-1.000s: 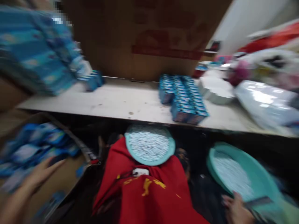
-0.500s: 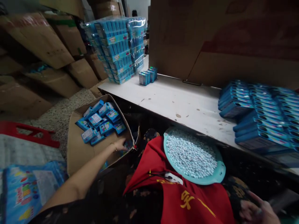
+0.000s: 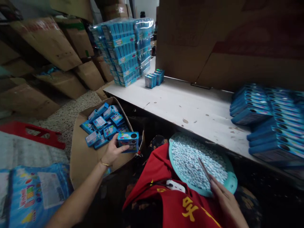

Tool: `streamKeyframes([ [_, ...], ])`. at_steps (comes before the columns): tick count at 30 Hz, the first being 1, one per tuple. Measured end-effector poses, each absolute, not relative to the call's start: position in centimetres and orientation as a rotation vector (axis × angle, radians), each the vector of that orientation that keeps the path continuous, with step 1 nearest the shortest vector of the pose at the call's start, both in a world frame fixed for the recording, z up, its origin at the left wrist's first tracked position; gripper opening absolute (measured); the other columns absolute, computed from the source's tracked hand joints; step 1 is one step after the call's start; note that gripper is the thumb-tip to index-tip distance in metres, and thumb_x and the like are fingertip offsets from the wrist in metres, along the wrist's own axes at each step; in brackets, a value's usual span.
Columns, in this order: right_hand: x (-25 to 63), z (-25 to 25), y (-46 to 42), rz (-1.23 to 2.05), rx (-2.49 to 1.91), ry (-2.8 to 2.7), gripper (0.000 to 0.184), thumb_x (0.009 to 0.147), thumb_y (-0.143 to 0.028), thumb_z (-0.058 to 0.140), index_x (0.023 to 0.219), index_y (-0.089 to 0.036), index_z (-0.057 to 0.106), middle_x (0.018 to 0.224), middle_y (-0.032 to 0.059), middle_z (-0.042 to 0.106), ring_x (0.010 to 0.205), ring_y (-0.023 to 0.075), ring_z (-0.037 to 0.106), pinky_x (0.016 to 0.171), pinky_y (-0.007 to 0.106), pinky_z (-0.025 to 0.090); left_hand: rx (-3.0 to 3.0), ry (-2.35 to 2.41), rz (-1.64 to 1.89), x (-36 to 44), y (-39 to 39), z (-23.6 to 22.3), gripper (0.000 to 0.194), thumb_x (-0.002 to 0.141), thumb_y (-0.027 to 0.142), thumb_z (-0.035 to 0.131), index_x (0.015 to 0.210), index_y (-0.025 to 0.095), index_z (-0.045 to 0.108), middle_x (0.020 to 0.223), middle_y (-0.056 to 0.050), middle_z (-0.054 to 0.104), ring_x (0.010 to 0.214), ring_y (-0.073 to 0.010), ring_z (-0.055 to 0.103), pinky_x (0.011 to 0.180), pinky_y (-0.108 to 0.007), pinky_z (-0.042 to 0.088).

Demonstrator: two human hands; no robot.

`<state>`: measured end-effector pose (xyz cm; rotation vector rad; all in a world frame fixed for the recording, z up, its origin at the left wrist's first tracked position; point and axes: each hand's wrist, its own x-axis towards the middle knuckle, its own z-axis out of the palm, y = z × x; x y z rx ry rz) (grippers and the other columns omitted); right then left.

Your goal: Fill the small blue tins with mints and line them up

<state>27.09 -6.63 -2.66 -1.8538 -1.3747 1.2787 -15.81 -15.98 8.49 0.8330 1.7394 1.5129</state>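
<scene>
My left hand [image 3: 113,151] grips a small blue box [image 3: 128,141] lifted just above the near corner of an open cardboard carton [image 3: 80,158] that holds several more blue boxes [image 3: 102,125]. My right hand [image 3: 223,196] holds a thin grey stick-like tool [image 3: 204,169] whose tip rests on the pale blue pellets [image 3: 190,156] filling a teal tray [image 3: 231,183] on my lap. A red cloth [image 3: 171,202] with yellow characters covers my lap under the tray.
A white table [image 3: 180,104] runs across ahead, with rows of flat blue boxes [image 3: 268,120] at the right, a few upright ones [image 3: 154,77] and a wrapped stack [image 3: 125,47] at the far left. Brown cartons [image 3: 47,53] lean at the left; a large cardboard sheet [image 3: 213,41] stands behind.
My left hand has taken a blue box out of the carton and raised it. My right hand has come up from the lower right and laid the tool on the pellets.
</scene>
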Motion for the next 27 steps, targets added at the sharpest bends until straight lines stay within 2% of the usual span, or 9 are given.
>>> streamKeyframes([
  [3,26.8,-2.1,-5.7,1.309,-1.649,-1.623,0.035,0.061,-0.041,0.055,0.086,-0.018,0.066,0.093,0.0067,0.065,0.09,0.0226,0.055,0.083,0.033,0.039,0.686,1.459,1.458,-11.1,-13.3,9.8,0.046,0.053,0.025,0.07,0.094,0.019,0.05,0.089,-0.002,0.061,0.08,-0.0186,0.058,0.076,-0.036,0.046],
  [6,29.0,-1.0,-4.6,1.048,-1.725,-1.829,0.029,0.069,-0.034,0.047,0.084,-0.018,0.066,0.086,0.0069,0.065,0.083,0.0206,0.056,0.078,0.031,0.04,0.812,1.366,1.259,-6.4,-9.5,8.8,0.047,0.055,0.026,0.068,0.097,0.019,0.048,0.087,-0.002,0.061,0.079,-0.0186,0.058,0.074,-0.035,0.046],
  [10,32.9,0.7,-4.2,0.678,-2.004,-2.0,0.03,0.076,-0.027,0.039,0.09,-0.02,0.064,0.089,0.0057,0.063,0.083,0.0183,0.056,0.072,0.026,0.04,1.414,1.691,1.029,-2.1,-5.0,6.4,0.047,0.059,0.034,0.065,0.1,0.019,0.047,0.083,-0.003,0.059,0.077,-0.0193,0.057,0.075,-0.032,0.044],
  [14,34.4,1.5,-4.9,0.592,-2.123,-2.039,0.031,0.079,-0.026,0.036,0.095,-0.021,0.062,0.094,0.0047,0.063,0.085,0.0176,0.056,0.071,0.025,0.039,1.843,1.907,0.849,-1.3,-4.2,4.5,0.054,0.065,0.036,0.059,0.114,0.02,0.042,0.103,-0.008,0.055,0.094,-0.0238,0.053,0.086,-0.033,0.038],
  [18,34.4,1.2,-5.6,0.595,-2.134,-2.012,0.031,0.08,-0.027,0.035,0.096,-0.022,0.061,0.097,0.0039,0.062,0.088,0.0161,0.055,0.074,0.023,0.038,1.883,1.789,0.686,-2.8,-5.8,3.0,0.054,0.065,0.034,0.057,0.116,0.02,0.042,0.111,-0.008,0.052,0.102,-0.0239,0.049,0.091,-0.034,0.035],
  [23,34.4,0.9,-5.6,0.694,-2.102,-1.955,0.029,0.079,-0.026,0.037,0.093,-0.023,0.062,0.095,0.0031,0.062,0.087,0.0151,0.055,0.075,0.022,0.038,1.827,1.19,0.304,-3.0,-6.8,2.8,0.067,0.069,0.027,0.051,0.13,0.022,0.022,0.124,-0.005,0.044,0.109,-0.0207,0.045,0.094,-0.033,0.033],
  [27,31.9,0.9,-6.1,1.001,-1.838,-1.847,0.025,0.075,-0.027,0.042,0.086,-0.02,0.063,0.084,0.0037,0.063,0.08,0.0155,0.056,0.072,0.025,0.04,1.819,0.93,0.043,-2.1,-6.2,3.7,0.074,0.067,0.028,0.055,0.131,0.025,0.018,0.121,-0.005,0.047,0.103,-0.0216,0.048,0.091,-0.034,0.036],
])
